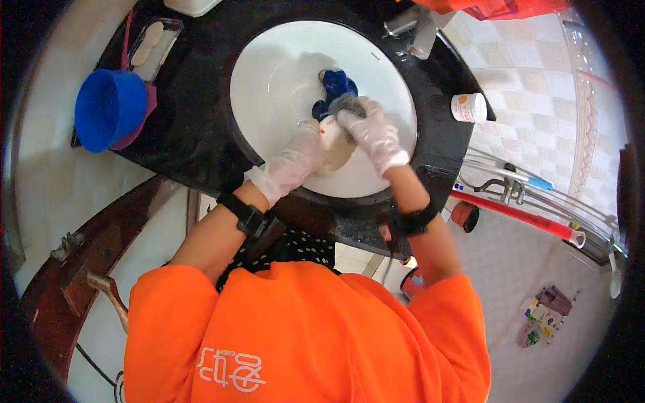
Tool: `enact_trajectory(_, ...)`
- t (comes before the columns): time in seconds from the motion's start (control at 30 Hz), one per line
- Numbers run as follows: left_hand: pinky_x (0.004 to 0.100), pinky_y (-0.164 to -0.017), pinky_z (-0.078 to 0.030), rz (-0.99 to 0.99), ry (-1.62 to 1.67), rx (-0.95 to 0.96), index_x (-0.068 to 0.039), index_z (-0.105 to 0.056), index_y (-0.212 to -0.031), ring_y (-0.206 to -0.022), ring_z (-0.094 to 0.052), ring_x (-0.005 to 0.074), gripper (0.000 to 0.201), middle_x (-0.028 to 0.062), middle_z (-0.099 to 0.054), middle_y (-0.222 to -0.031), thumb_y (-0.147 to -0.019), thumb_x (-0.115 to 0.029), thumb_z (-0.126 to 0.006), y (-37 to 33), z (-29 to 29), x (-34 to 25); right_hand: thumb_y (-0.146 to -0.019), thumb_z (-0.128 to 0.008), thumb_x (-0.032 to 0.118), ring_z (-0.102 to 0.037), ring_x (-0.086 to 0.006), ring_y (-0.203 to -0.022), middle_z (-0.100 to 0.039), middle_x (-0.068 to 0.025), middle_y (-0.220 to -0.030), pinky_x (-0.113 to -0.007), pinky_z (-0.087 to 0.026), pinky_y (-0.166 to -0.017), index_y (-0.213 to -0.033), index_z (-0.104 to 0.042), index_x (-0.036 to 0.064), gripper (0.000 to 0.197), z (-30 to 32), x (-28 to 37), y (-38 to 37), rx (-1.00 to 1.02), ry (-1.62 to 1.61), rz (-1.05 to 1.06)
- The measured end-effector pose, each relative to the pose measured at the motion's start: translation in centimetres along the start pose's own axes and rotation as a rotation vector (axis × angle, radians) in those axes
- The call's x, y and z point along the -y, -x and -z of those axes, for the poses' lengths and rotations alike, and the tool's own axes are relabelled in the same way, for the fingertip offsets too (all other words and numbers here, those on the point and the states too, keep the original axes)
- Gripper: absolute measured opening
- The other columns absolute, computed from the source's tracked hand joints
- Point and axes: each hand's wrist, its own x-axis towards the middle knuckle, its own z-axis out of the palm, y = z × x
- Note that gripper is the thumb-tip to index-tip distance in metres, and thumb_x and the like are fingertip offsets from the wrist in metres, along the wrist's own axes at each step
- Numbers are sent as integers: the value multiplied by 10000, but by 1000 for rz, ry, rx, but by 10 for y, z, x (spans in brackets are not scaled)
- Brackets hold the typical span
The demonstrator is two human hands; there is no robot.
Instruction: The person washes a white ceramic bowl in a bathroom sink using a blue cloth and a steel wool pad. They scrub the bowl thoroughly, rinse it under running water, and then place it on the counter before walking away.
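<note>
Left hand, in a thin translucent glove, is closed on a pale item over the white basin. Right hand, gloved likewise, has its fingers curled onto a grey wad at the item's upper end; exact finger contact is blurred.

Handling (judged): pale item probably light; rigid or soft, cannot tell. Loose glove film may slip if wet; best hold is around the side, as the left hand has it. Wad looks springy and light; pinch from above.

Textures: pale item off-white, rounded at its lower edge, small red marks near the top. Wad fuzzy, wiry-looking. Dark blue cloth crumpled, limp-looking, just beyond the wad. Basin smooth, glossy, round; counter black, shiny, hard-looking.
</note>
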Motion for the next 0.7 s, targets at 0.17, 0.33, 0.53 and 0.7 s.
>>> enact_trajectory(0.17,430,-717,-494,-216,127,-154,32,-552,-1042,-844,-627,349,608,221,-627,-937,-692,-418,-763,-32,-40,44,-766,-659,418,-575,-315,-1109,-549,-191,-1273,-371,-453,-920,-1180,-588,29,572,12,-37,-25,181,-213,-151)
enact_trajectory(0.33,423,-743,-501,-286,506,-9,34,-544,-1081,-888,-625,332,668,248,-598,-1054,-709,-480,-754,-24,-32,27,-736,-684,420,-580,-324,-1080,-564,-186,-1222,-360,-464,-919,-1205,-583,64,598,11,24,27,202,181,217)
enact_trajectory(0.53,410,-748,-501,-31,-4,-123,28,-586,-983,-866,-616,323,571,179,-609,-996,-681,-418,-773,-17,-14,2,-725,-696,401,-577,-367,-1050,-577,-207,-1138,-393,-454,-925,-1166,-609,84,549,0,-17,-5,16,-103,-16)
enact_trajectory(0.7,394,-760,-481,-198,-180,-231,-1,-573,-976,-882,-603,319,486,183,-612,-957,-647,-288,-788,-12,-18,13,-746,-686,395,-580,-368,-1044,-563,-206,-1169,-392,-461,-916,-1143,-616,80,512,8,-2,15,24,39,89)
